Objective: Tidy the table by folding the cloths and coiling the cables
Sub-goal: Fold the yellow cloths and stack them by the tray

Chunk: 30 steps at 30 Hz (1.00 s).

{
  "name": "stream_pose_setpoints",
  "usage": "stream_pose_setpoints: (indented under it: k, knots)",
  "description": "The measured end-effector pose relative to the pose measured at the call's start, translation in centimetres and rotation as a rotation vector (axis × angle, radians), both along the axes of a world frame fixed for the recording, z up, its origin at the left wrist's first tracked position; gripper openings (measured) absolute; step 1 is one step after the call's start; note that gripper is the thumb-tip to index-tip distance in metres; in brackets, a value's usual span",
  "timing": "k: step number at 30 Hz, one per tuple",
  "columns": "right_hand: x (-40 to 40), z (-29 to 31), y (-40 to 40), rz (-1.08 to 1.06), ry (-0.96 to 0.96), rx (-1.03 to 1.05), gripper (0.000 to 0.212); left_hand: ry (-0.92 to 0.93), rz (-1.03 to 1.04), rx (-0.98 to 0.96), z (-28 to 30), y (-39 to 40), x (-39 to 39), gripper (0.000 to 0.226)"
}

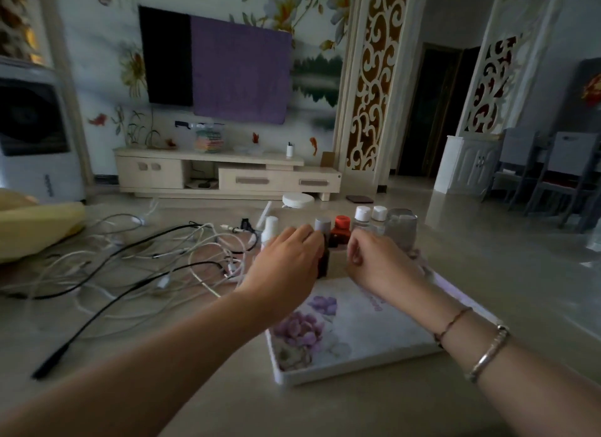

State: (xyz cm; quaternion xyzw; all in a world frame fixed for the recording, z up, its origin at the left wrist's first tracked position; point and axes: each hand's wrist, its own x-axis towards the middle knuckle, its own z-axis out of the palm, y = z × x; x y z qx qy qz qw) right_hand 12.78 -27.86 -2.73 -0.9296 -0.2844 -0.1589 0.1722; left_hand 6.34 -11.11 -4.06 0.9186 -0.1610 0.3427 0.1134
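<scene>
**Hands busy among the bottles, cables waiting**

Both arms are reaching out toward twelve o'clock. The left hand (286, 258) is curling its fingers round a dark bottle (322, 241) at the tray's (357, 368) far edge. The right hand (374, 261) is hovering just beside it, loosely curled and holding nothing. The cables (146, 258) are lying tangled at nine o'clock on the tabletop (325, 414). I'd be keeping that bottle upright, then taking one cable at a time.
</scene>
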Motion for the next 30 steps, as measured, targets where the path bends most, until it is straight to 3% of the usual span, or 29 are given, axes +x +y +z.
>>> stream_pose_setpoints:
  k: [11, 16, 19, 22, 24, 27, 30]
  knots:
    - [-8.1, -0.7, 21.4, 0.354, -0.013, 0.041, 0.008, 0.053, 0.485, -0.099, -2.0, 20.1, -14.3, 0.006]
    - [-8.3, -2.4, 29.7, 0.434, 0.029, 0.098, 0.01, 0.068, 0.626, -0.369, -4.9, 26.5, -16.8, 0.009]
    - [-7.1, -2.6, 33.5, 0.44, 0.035, 0.23, 0.011, -0.022, 0.648, -0.62, -4.0, 29.1, -15.2, 0.007]
    - [-5.0, -2.0, 36.6, 0.364, 0.076, 0.353, 0.009, -0.065, 0.659, -0.74, -3.4, 30.8, -13.8, 0.007]
    - [-3.0, -1.7, 38.6, 0.281, 0.127, 0.261, 0.004, -0.01, 0.679, -0.776, -4.0, 31.7, -13.4, 0.007]
    - [-0.9, -2.1, 40.6, 0.226, 0.199, 0.016, 0.014, 0.066, 0.714, -0.818, -5.2, 32.6, -13.3, 0.008]
    - [-0.2, -2.6, 41.6, 0.267, 0.235, -0.036, 0.018, 0.077, 0.725, -0.824, -5.5, 32.9, -13.2, 0.008]
